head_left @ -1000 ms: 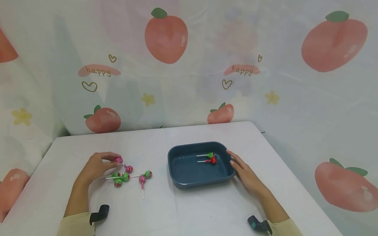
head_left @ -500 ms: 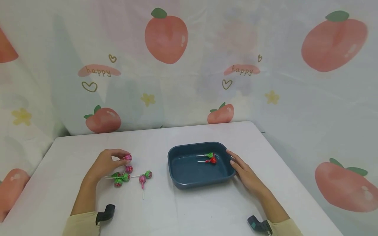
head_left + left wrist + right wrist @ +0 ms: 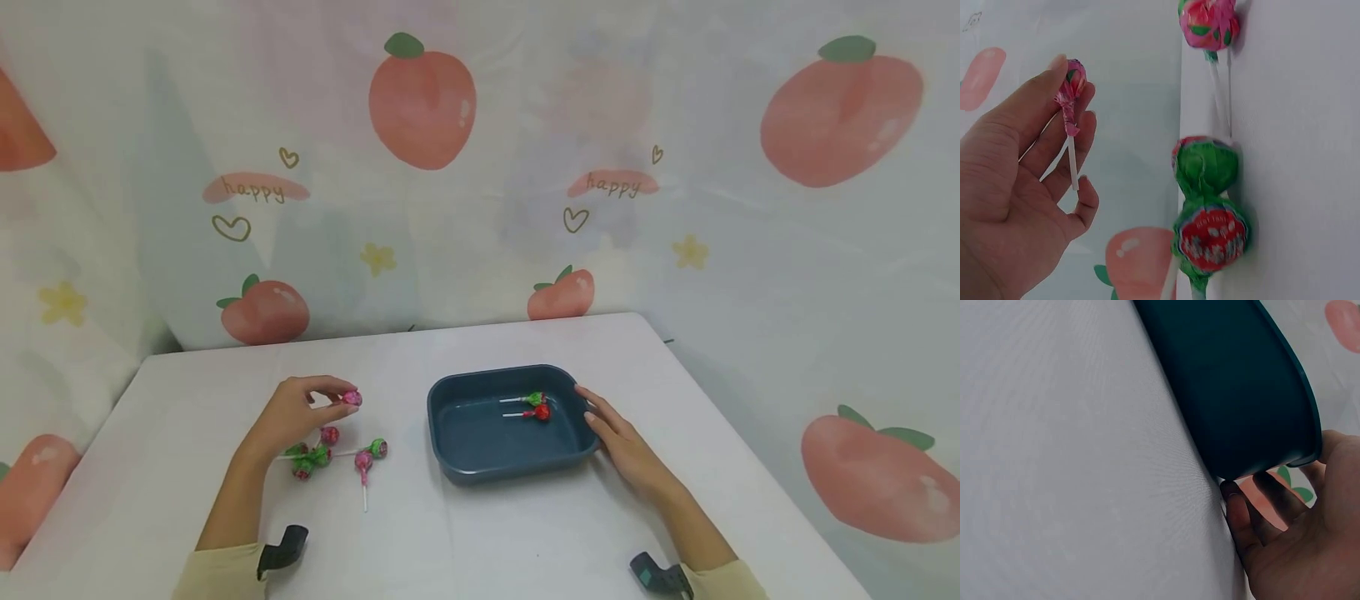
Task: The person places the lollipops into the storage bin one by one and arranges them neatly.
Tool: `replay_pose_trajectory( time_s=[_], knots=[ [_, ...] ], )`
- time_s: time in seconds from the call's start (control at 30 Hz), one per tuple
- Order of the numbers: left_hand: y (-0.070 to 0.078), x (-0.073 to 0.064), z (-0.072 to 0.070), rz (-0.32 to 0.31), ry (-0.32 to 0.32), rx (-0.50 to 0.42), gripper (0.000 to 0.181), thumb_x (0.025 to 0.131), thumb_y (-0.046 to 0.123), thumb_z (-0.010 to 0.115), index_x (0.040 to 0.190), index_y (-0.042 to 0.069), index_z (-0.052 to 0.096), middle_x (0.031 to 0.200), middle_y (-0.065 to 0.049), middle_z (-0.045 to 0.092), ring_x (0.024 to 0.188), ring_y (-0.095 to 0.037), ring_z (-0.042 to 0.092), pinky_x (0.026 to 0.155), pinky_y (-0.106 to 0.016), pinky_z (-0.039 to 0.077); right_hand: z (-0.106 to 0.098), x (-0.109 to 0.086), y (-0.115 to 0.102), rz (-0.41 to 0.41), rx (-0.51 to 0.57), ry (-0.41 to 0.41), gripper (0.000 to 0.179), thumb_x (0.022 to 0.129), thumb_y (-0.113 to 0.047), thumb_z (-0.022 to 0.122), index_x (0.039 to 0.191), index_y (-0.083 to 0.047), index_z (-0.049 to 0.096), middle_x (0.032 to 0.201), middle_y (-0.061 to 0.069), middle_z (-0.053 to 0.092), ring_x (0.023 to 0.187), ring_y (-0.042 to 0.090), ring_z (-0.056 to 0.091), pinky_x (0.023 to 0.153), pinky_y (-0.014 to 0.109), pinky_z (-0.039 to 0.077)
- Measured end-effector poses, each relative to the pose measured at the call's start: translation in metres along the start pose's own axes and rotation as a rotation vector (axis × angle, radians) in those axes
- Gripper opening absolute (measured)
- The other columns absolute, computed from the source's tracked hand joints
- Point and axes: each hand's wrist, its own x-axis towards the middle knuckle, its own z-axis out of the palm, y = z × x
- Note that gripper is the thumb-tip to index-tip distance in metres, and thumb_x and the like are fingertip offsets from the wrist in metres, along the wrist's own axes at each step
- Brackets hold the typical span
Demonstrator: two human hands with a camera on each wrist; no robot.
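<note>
White table (image 3: 480, 542): left hand (image 3: 291, 412) pinches lollipop (image 3: 352, 398); right (image 3: 626, 446) touches tray (image 3: 476, 446).

Smooth plastic-looking tray (image 3: 472, 437) with a low sheen, crinkled glossy lollipop wrappers (image 3: 1213, 234), smooth matt sticks (image 3: 1073, 164), matt cloth-like worktop (image 3: 495, 542), faintly creased cloth backdrop (image 3: 480, 221), matt cloth sleeves (image 3: 225, 573), plastic-looking wrist cameras (image 3: 285, 547)

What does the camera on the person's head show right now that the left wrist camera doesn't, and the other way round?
Only the head view shows the dark blue tray, the green lollipop and red lollipop inside it, and the right hand touching its side.

Only the left wrist view shows the white stick of the held pink lollipop and lettering on a green wrapper.

Both show the left hand pinching that lollipop, and printed peaches.
</note>
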Motion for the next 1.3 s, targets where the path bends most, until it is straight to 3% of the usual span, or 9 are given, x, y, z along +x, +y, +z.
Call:
replay_pose_trajectory(
  time_s=[0.2, 0.43, 0.67, 1.07, 1.3],
  knots=[
    [0.011, 0.005, 0.011, 0.057, -0.003, -0.040, 0.022, 0.091, 0.024, 0.083, 0.111, 0.015, 0.079, 0.099, 0.009, 0.074, 0.098, -0.018, 0.063, 0.088, -0.052, 0.046, 0.000, -0.001, 0.001, -0.001, 0.002, -0.002, 0.052, 0.112, -0.040, 0.043, 0.162, -0.026, 0.035, 0.169, 0.012, 0.023, 0.153, 0.043, 0.017, 0.114, 0.062, 0.025],
    [0.019, 0.016, 0.030, 0.067, -0.034, -0.040, 0.021, 0.090, 0.024, 0.084, 0.110, 0.019, 0.080, 0.098, 0.012, 0.074, 0.096, -0.015, 0.064, 0.087, -0.044, 0.048, 0.001, 0.000, 0.003, -0.006, 0.008, -0.007, 0.052, 0.112, -0.039, 0.043, 0.162, -0.026, 0.036, 0.169, 0.012, 0.023, 0.153, 0.044, 0.018, 0.113, 0.061, 0.026],
    [0.033, 0.031, 0.050, 0.091, -0.023, -0.079, 0.022, 0.088, 0.023, 0.085, 0.110, 0.019, 0.080, 0.098, 0.012, 0.074, 0.095, -0.015, 0.064, 0.087, -0.043, 0.050, -0.001, 0.000, 0.001, -0.003, 0.003, 0.002, 0.053, 0.112, -0.041, 0.042, 0.162, -0.026, 0.035, 0.169, 0.012, 0.022, 0.153, 0.044, 0.017, 0.113, 0.062, 0.026],
    [0.055, 0.047, 0.078, 0.110, -0.075, -0.174, 0.023, 0.086, 0.025, 0.087, 0.108, 0.021, 0.081, 0.098, 0.012, 0.073, 0.095, -0.014, 0.064, 0.084, -0.041, 0.052, 0.001, 0.000, 0.001, 0.001, -0.005, -0.001, 0.053, 0.113, -0.041, 0.042, 0.163, -0.025, 0.034, 0.169, 0.013, 0.021, 0.153, 0.044, 0.017, 0.113, 0.061, 0.027],
    [0.069, 0.055, 0.095, 0.147, -0.118, -0.201, 0.026, 0.087, 0.023, 0.087, 0.111, 0.017, 0.080, 0.100, 0.011, 0.074, 0.095, -0.012, 0.066, 0.085, -0.038, 0.054, 0.000, 0.001, 0.002, -0.009, -0.015, 0.005, 0.053, 0.113, -0.042, 0.041, 0.162, -0.025, 0.034, 0.169, 0.013, 0.022, 0.153, 0.044, 0.017, 0.113, 0.062, 0.026]
  ],
)
